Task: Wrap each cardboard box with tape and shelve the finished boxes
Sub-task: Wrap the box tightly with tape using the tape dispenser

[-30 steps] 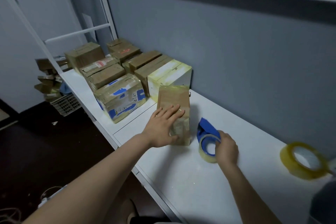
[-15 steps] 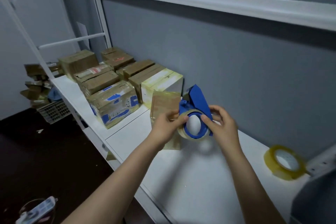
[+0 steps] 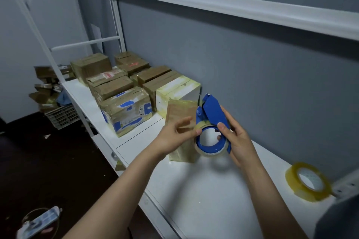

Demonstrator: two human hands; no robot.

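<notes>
Right hand [image 3: 239, 141] gripped the blue tape dispenser [image 3: 212, 111], lifted off the desk [image 3: 213, 200]; left hand [image 3: 174, 137], loose-fingered, had left the upright cardboard box [image 3: 180, 110] to seek the tape's end.

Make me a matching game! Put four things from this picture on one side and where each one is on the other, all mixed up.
Things:
1. blue tape dispenser
2. yellow tape roll
3. small brown box
4. white box

Places:
A. standing upright, just behind the left hand
B. lying flat at the right of the table
C. gripped in the right hand
D. at the near end of the back row

Pairs: 1-C, 2-B, 3-A, 4-D
</notes>
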